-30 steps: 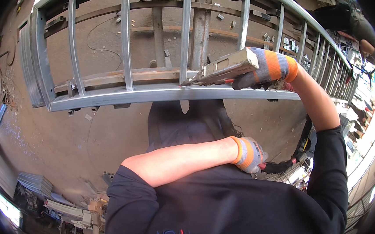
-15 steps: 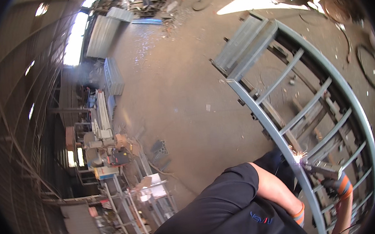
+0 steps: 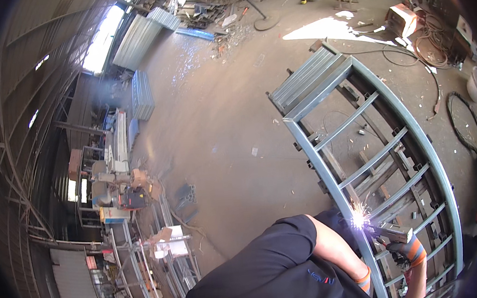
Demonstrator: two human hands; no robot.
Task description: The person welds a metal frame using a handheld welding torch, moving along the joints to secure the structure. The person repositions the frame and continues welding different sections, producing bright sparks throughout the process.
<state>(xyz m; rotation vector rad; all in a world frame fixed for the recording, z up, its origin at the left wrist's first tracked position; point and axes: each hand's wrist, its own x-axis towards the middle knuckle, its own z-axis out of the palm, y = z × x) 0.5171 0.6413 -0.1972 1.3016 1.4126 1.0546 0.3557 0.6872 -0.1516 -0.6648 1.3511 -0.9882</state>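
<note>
Our view has swung round in the past second, so that the ladder-like metal frame [image 3: 323,167], crosswise before us then, now slants lengthwise beside our body, over the workshop floor [image 3: 240,165]. Bright sparks [image 3: 360,218], absent a second ago and smaller half a second ago, burst from the frame's near rail, close to a rung. Our gloved right hand [image 3: 409,249] is clamped on a boxy metal tool [image 3: 395,231], its tip toward that glow from the frame's inner side; for the work in hand, we judge, the flare marks a shift from lining up to live heat at that spot. Our left hand [image 3: 363,280] shows little but its orange cuff, just outside the same rail and apart from the right; what its fingers do, we cannot tell.
</note>
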